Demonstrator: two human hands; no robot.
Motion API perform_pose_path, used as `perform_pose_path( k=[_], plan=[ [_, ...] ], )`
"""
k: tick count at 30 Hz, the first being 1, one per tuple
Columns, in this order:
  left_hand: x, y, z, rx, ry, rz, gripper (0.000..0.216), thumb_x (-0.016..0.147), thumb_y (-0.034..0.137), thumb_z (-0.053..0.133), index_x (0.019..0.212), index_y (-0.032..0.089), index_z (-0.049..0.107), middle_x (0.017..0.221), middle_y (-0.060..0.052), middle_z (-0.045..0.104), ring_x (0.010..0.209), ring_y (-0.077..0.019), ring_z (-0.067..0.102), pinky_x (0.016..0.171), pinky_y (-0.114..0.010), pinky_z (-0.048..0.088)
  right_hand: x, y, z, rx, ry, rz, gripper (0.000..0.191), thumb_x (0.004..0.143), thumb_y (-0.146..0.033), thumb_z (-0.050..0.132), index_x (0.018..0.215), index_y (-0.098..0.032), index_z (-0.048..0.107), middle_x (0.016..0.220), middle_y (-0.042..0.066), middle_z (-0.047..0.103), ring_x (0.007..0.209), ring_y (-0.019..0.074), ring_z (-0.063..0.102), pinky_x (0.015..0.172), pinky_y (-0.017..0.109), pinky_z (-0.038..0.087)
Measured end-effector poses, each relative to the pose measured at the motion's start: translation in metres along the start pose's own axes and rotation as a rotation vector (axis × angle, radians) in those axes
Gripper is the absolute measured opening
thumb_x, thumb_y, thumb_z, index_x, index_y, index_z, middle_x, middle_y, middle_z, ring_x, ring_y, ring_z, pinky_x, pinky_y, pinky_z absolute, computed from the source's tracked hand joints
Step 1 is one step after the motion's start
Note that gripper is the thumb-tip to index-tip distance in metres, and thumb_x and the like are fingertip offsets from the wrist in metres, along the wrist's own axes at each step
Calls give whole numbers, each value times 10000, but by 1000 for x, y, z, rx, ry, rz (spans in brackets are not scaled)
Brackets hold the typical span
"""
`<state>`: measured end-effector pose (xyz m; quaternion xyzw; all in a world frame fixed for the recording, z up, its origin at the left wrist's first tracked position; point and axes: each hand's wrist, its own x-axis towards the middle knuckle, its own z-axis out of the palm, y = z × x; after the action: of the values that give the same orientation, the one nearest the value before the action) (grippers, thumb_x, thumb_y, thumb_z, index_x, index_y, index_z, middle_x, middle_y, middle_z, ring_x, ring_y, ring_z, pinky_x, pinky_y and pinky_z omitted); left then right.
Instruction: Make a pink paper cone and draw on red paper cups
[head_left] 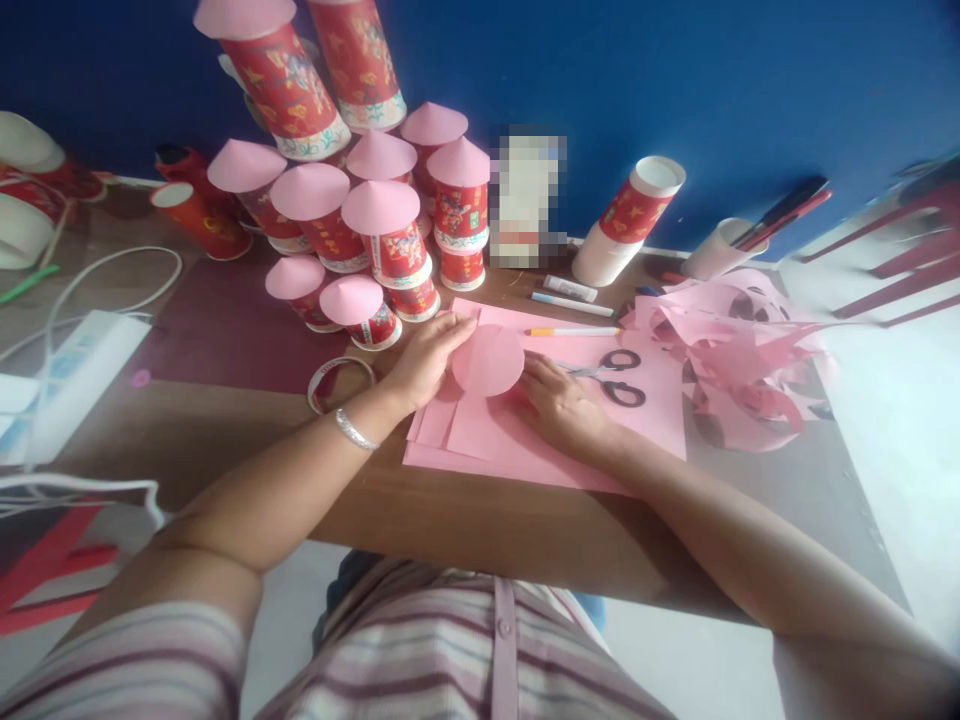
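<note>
A round pink paper disc [489, 358] is between my two hands, over a stack of pink paper sheets [480, 435]. At the disc's left edge, my left hand [429, 362] has its fingers closed along the rim; the thumb is partly hidden. My right hand [564, 402] has curled fingers at the disc's right edge, with the fingertips partly out of sight. Scissors with dark handles [624, 392] lie on the paper just past my right hand. Above them is an orange-and-white marker [574, 332].
Several red paper cups with pink cone tops [381, 208] stand stacked behind my left hand. A tape roll [341, 385] is beside my left wrist. Curled pink paper scraps [742, 350] pile at the right, below a pen cup [726, 248]. A white power strip [79, 385] lies left.
</note>
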<state>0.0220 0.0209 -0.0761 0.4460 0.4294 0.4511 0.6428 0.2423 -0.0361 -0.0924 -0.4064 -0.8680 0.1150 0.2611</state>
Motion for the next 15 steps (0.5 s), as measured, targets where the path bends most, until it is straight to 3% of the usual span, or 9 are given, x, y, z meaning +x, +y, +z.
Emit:
perform_pose_path(
  k=[4, 7, 10, 15],
  plan=[
    [1, 1, 2, -52, 17, -36, 381, 756, 500, 836, 767, 174, 640, 779, 3, 609, 738, -131, 551, 703, -263, 451, -15, -10, -9, -151, -37, -126, 337, 1049, -253, 519, 1321, -145, 686, 1359, 177, 714, 1316, 317, 656, 1023, 482, 633],
    [1, 4, 2, -1, 8, -16, 361, 766, 493, 826, 754, 179, 648, 793, -3, 607, 752, -136, 548, 724, -270, 456, -28, -9, -22, -231, -68, -188, 357, 1037, -186, 532, 1368, -177, 666, 1404, 157, 698, 1359, 304, 633, 1064, 488, 604],
    [1, 4, 1, 22, 2, -30, 358, 753, 476, 836, 731, 179, 635, 815, -5, 589, 760, -136, 542, 709, -271, 443, -39, 8, -36, -384, -32, -125, 412, 1010, -86, 497, 1383, -166, 654, 1435, 149, 680, 1359, 307, 630, 1072, 482, 588],
    [2, 2, 2, 27, 32, -84, 364, 727, 458, 845, 730, 183, 608, 771, 15, 544, 681, -119, 500, 629, -263, 387, -48, 53, -56, -505, -66, 65, 435, 986, -71, 454, 1331, -174, 698, 1260, 149, 754, 1126, 297, 713, 878, 421, 630]
  ],
)
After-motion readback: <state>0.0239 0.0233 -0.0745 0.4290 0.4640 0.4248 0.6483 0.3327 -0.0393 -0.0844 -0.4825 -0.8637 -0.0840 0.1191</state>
